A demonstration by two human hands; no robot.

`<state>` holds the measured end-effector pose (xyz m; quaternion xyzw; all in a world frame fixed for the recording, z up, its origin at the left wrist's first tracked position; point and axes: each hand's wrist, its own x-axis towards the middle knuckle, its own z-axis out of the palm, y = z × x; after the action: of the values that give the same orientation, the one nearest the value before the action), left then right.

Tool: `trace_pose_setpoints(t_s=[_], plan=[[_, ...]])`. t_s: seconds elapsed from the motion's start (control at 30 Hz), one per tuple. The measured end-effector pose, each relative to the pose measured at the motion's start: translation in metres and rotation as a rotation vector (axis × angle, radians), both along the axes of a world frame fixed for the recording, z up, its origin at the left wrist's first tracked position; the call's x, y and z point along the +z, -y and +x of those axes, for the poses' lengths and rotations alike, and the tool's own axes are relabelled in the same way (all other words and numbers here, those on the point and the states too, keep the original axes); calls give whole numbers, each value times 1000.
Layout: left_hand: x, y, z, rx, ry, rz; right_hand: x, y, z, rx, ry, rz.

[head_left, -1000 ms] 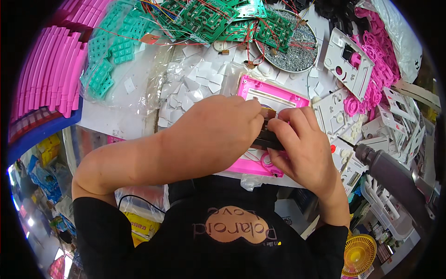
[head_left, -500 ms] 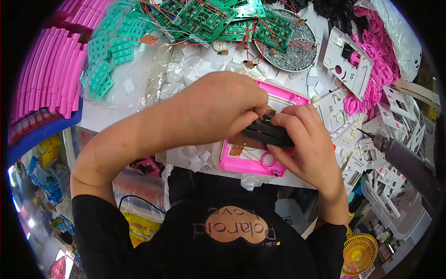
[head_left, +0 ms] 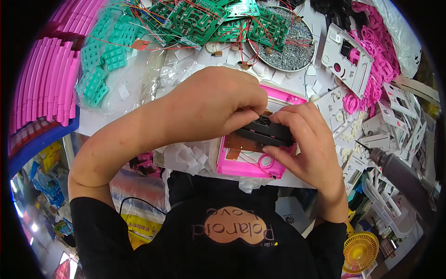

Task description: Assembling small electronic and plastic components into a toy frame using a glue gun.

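A long black plastic part (head_left: 267, 132) lies tilted over an open pink plastic casing (head_left: 227, 168). My right hand (head_left: 309, 139) grips its right end, fingers on top and thumb on the near side. My left hand (head_left: 232, 100) is closed in a pinch at the far left end of the black part; what its fingertips hold is hidden behind the hand. Under the black part shows a brown circuit board (head_left: 241, 143) inside the casing. Beside it are thin wires and a pink ring (head_left: 266, 162) in the casing's near right corner.
Green circuit boards (head_left: 195, 21) with wires and a round tray of screws (head_left: 297, 51) lie at the back. Teal keypads (head_left: 95, 83) and stacked pink parts (head_left: 44, 83) are on the left. White panels (head_left: 346, 60), pink rings (head_left: 374, 69) and an electric screwdriver (head_left: 399, 167) fill the right.
The view has shifted slightly. Both hands stay at the black part, which seems turned a little, showing more of its near side; my right thumb has slid slightly left along it.
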<state>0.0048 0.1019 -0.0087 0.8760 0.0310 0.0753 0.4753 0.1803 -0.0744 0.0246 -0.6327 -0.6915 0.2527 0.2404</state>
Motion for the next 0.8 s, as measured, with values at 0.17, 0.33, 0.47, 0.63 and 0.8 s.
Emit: trace_pose_setpoints(t_s=[0.17,0.33,0.47,0.63,0.8], plan=[[-2,-4,0,-5,-29,-76,0,-2,0,2,2,-10],[-1,-2,7,-44,-54,-91,0,-3,-1,19,26,12],[4,-2,11,-79,-75,42,1,-4,-2,17,-6,-15],[12,-2,13,-107,-151,208,-1,-6,-2,25,-14,24],[12,0,8,-145,-132,257,2,-6,-2,59,32,-17]])
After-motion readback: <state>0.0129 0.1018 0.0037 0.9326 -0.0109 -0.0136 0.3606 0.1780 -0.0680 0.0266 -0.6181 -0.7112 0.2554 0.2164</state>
